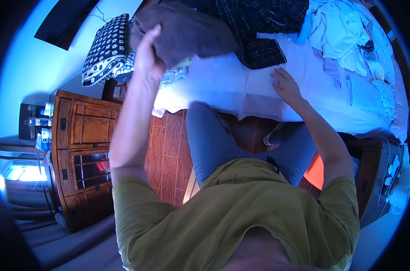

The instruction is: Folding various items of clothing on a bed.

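My left hand point(151, 58) grips a folded dark grey-brown garment point(187, 34) by its left edge, with the thumb on top and the other fingers hidden beneath. The garment is over the far left part of the bed point(223, 83). My right hand point(286, 85) holds nothing; its fingers are apart, a little bent, just below the hem of a black garment with thin white lines point(261, 52). Left of the held garment stands a folded stack of black-and-white flower-patterned cloth point(108, 47).
Pale blue and white clothes point(338, 34) lie heaped at the far right of the bed. A wooden cabinet point(92, 122) stands at the left, with bottles point(42, 121) beside it. A dark wooden nightstand point(372, 180) with white cables is at the right. Wood flooring point(169, 149) shows below.
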Demonstrator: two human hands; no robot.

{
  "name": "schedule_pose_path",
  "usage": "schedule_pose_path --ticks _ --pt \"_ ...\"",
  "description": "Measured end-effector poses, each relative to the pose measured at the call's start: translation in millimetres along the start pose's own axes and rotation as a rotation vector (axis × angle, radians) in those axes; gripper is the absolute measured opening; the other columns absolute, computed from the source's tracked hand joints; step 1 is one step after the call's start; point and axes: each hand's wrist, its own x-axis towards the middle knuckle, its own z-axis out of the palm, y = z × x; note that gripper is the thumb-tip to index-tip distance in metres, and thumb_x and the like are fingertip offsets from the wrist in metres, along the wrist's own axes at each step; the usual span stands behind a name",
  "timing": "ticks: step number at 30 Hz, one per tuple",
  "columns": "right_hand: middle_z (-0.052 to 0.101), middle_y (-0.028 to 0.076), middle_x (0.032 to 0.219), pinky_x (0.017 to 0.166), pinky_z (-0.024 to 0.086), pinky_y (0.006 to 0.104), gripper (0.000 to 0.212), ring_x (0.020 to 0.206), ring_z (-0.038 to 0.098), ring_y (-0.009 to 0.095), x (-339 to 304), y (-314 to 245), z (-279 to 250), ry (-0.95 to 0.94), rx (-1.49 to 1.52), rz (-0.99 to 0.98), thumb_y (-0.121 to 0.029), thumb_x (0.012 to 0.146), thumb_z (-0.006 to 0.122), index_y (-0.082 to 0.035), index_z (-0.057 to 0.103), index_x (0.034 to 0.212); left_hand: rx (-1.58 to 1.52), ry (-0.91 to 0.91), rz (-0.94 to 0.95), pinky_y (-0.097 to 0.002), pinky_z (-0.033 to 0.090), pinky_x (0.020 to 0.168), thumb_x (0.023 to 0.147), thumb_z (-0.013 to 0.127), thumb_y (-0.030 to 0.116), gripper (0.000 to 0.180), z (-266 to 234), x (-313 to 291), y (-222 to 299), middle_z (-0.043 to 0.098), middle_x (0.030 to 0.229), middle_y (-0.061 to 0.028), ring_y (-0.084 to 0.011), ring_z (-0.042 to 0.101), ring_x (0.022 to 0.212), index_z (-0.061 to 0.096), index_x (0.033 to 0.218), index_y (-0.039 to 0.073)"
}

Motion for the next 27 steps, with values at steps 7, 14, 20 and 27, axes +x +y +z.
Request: schedule_pose_path --ticks 7,14,20,27 --pt "0.04 0.015 0.134 0.106 0.024 0.0421 0.039 0.128 0.033 0.03 36.2 16.9 40.1 0.078 -0.325 -0.025 -0.019 0.081 0.053 -0.009 0.05 0.119 -0.031 0.07 0.142 -0.0433 0.037 0.099 0.087 0.051 0.018 0.037 3.2 149.7 45.4 0.053 0.122 -0.0135 -0.0299 0.052 0.11 0.048 0.119 0.001" --pt "0.037 0.013 0.136 0.108 0.019 0.044 0.042 0.13 0.03 0.028 40.8 10.7 38.7 0.039 -0.271 0.001 -0.018 0.081 0.048 -0.009 0.048 0.122 0.036 0.144 0.13 -0.0414 0.037 0.098 0.092 0.039 0.023 0.034 -51.2 288.2 47.2 0.058 0.113 -0.0154 -0.0293 0.055 0.104 0.049 0.113 -0.001" --pt "0.036 0.014 0.136 0.108 0.019 0.0437 0.044 0.13 0.03 0.028 41.3 20.4 39.4 0.008 -0.218 0.028 -0.019 0.079 0.049 -0.009 0.048 0.121 -0.015 0.056 0.237 -0.0445 0.038 0.098 0.091 0.037 0.025 0.042 -78.7 330.8 11.4 0.048 0.125 -0.0168 -0.0318 0.049 0.113 0.042 0.123 -0.002" --pt "0.036 0.014 0.137 0.108 0.018 0.044 0.045 0.13 0.03 0.029 51.4 19.5 44.4 0.006 -0.157 -0.005 -0.019 0.077 0.048 -0.01 0.048 0.122 0.116 0.536 -0.317 -0.06 0.03 0.097 0.09 0.044 0.025 0.046 -228.9 361.2 -77.9 0.038 0.136 -0.0145 -0.0335 0.036 0.126 0.035 0.132 0.007"
